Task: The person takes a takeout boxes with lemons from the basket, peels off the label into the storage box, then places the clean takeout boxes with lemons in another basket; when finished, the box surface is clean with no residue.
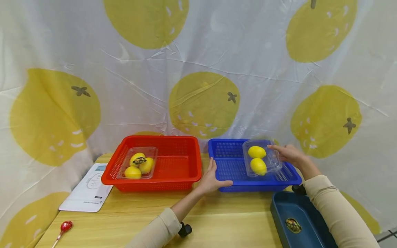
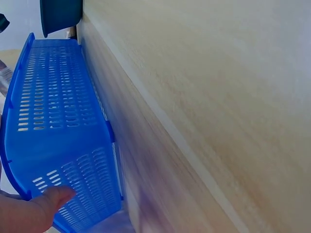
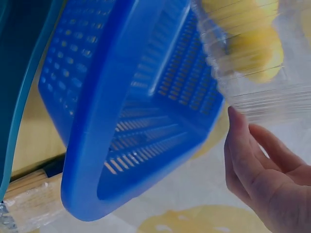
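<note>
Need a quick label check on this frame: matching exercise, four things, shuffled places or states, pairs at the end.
Things:
1. left hand
2. right hand
3. red basket
4. lollipop

Places or states:
A. at the table's near left
B. grips the two-lemon container
C. has the three-lemon container inside
D. at the blue basket's left end

Pairs: 1-D, 2-B, 3-C, 4-A

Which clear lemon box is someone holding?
The clear box over the blue basket, gripped by the right hand; the other box sits untouched in the red basket.
</note>
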`<state>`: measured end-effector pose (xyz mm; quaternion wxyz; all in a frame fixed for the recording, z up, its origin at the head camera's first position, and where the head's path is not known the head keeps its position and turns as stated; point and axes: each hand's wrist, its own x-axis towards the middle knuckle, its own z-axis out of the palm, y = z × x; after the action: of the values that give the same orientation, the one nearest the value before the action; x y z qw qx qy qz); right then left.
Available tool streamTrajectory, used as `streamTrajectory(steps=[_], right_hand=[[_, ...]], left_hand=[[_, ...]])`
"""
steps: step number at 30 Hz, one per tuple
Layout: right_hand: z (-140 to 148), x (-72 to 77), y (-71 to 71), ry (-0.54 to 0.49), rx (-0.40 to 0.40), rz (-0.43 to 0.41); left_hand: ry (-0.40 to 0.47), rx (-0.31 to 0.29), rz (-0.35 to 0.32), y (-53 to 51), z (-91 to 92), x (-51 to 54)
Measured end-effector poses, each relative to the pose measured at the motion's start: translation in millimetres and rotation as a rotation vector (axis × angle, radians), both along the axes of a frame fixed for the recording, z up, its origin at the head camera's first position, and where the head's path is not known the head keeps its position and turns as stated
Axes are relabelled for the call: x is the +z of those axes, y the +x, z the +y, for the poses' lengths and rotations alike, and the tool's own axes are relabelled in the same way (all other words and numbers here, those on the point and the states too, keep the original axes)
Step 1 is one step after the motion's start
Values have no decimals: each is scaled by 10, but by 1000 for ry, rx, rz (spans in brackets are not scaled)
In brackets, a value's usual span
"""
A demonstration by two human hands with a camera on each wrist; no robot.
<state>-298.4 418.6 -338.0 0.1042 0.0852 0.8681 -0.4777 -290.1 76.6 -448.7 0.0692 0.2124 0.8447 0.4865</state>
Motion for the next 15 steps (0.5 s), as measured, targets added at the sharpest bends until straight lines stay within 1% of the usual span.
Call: streamTrajectory(steps=[3, 6, 15], right_hand=[[35, -54, -22, 31, -10, -34], [45, -72, -39, 49, -23, -69], [-17, -17, -109, 109, 23, -88]], left_hand=[[-7, -3, -7, 22, 10, -7], [-15, -3, -11, 31, 18, -8], [-17, 5, -6, 7, -3, 4]])
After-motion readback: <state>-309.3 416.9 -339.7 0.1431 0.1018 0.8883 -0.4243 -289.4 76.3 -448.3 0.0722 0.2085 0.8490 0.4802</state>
